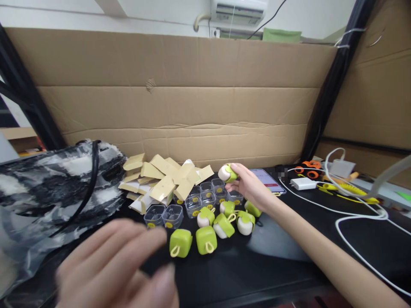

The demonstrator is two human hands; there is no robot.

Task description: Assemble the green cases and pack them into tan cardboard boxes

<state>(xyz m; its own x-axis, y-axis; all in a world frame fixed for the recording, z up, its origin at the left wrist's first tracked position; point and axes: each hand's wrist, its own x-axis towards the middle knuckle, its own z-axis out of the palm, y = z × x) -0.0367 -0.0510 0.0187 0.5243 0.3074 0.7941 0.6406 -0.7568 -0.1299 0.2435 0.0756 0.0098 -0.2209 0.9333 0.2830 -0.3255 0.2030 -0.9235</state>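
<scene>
My right hand (pixel 245 182) grips a small rounded green-and-white case (pixel 227 173), held up above the clear plastic cups (pixel 205 199). My left hand (pixel 118 269) is large and blurred at the lower left. Its fingers are loosely bent, the thumb stands apart from them, and no object shows between them. Closest to it on the table are a green case with a cream loop (pixel 180 243) and another green case (pixel 206 239). Several more green-and-white cases (pixel 224 225) lie behind these two, some tipped on their sides. Yellow round stickers mark the cups.
Flattened tan cardboard boxes (pixel 163 179) are heaped behind the cups. A crumpled plastic-wrapped bundle (pixel 64 192) takes up the left side. At the right lie a phone (pixel 266 179), a white charger (pixel 303 184), looping white cables (pixel 340 222) and orange-handled scissors (pixel 311 169). A cardboard wall (pixel 180 102) closes the back.
</scene>
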